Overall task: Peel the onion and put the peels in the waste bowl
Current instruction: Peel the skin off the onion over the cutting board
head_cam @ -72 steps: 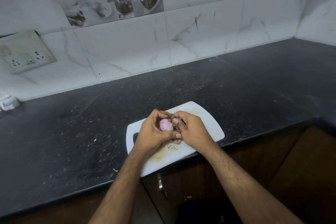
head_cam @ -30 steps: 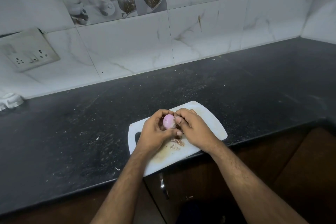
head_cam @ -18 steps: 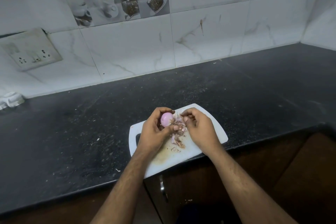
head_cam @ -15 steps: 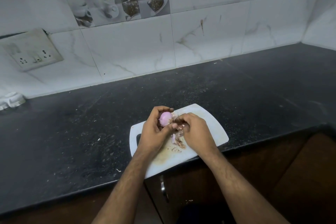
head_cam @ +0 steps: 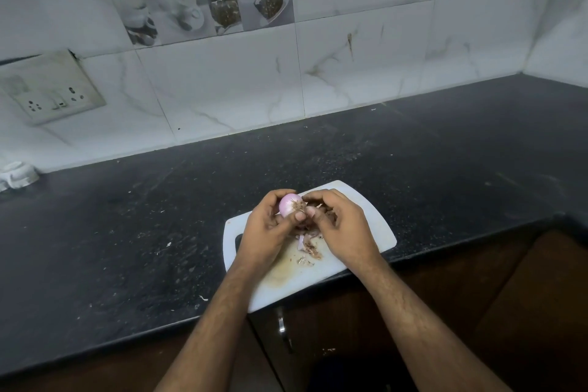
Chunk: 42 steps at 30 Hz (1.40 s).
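Head view, and standing next to this person you'd see both hands bunched together over the board (head_cam: 378, 226). Compared with half a second back, not much has moved: the right hand (head_cam: 342, 226) has slid a touch higher, so its fingertips now sit up at the top of the onion (head_cam: 289, 204) instead of lower on its side. A second ago the two hands were already pressed in like this; in between, the right one pulled away a bit with a strip of skin.

The left hand (head_cam: 265, 229) is curled round the onion from the left, thumb pressed against the front of it, fingers wrapped over the back. The right hand's fingers are curled too, thumb and fingertips pinching at the dry brownish skin on the onion's right side. The onion is held up just above the board, pale pink where it's already bare.

Below the hands a small heap of peels (head_cam: 310, 247) lies on the board, with a yellowish stain nearer the front edge. The board sits angled at the front lip of the dark counter (head_cam: 127, 232), one corner hanging over the edge above the cabinet. Lots of open counter left, right and behind, up to the tiled wall. A socket (head_cam: 52, 87) sits on the wall far left.
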Tool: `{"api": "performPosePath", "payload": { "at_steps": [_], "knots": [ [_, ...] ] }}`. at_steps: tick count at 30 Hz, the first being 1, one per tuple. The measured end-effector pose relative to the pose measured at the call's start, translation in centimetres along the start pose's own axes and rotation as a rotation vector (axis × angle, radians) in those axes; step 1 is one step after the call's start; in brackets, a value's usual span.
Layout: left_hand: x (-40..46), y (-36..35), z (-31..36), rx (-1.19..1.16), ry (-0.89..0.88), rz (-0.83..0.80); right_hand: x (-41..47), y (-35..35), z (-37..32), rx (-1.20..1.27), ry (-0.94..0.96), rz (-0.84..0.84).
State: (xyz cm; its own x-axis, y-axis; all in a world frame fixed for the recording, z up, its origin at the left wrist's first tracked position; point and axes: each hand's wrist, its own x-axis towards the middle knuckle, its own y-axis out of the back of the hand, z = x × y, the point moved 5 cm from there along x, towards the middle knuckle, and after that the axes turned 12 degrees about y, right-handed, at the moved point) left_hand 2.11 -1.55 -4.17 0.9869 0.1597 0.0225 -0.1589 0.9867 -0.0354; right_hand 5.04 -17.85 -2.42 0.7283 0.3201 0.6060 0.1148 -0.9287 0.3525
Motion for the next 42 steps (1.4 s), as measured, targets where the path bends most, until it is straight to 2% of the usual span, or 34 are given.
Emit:
{"api": "performPosePath", "payload": {
  "at_steps": [10, 18, 28, 42],
  "knots": [
    [-0.1, -0.1, 0.0, 0.142, -0.026, -0.031, -0.2, 0.3, 0.3, 0.148, -0.057, 0.065],
    [-0.2, -0.2, 0.2, 0.193, -0.073, -0.049, -0.5, 0.1, 0.2, 0.065, -0.028, 0.059],
    [-0.6, -0.5, 0.8, 0.266, -0.111, -0.029, -0.7, -0.5, 0.1, -0.168, 0.045, 0.036],
    [-0.1, -0.2, 0.0, 0.380, -0.048, -0.019, -0.8, -0.8, 0.3, -0.205, -0.057, 0.033]
  ]
}}
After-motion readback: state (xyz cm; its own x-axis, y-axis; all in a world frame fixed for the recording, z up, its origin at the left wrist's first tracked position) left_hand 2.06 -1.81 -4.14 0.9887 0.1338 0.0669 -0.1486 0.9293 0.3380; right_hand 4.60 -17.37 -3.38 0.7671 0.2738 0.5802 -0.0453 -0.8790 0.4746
